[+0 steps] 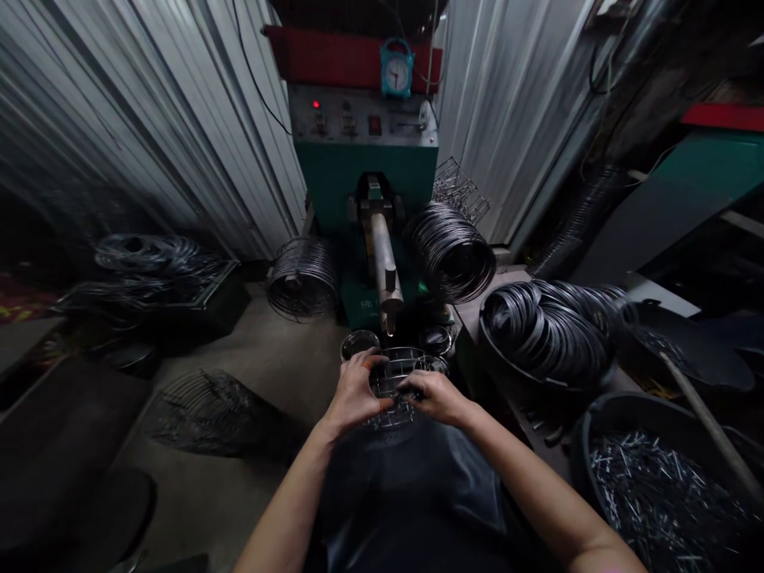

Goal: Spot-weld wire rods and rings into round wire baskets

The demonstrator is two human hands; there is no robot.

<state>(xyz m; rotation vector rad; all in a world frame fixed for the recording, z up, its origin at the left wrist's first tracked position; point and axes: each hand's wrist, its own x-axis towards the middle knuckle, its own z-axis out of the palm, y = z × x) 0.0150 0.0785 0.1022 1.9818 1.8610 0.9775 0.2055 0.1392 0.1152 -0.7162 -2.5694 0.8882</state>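
A round wire frame (pixel 401 360) of thin metal rings and cross wires is in front of my body, below the tip of the machine's electrode arm (pixel 385 259). My left hand (pixel 360 387) grips its left side, thumb and fingers curved around the wires. At the right side of the frame, my right hand (pixel 434 393) is closed in a pinch. Something dark shows at those fingertips, too small and dim to name. Wrappings of orange colour are on fingers of my left hand. A dark apron (pixel 411 485) covers my lap beneath the frame.
A green machine (pixel 322 171) carries a blue clock (pixel 396 70). Wire ring bundles (pixel 303 274) hang left of its arm, more (pixel 454 251) to the right. A tub of rings (pixel 549 330) and a bin of short wire pieces (pixel 662 493) stand right. A wire guard (pixel 208 410) lies left.
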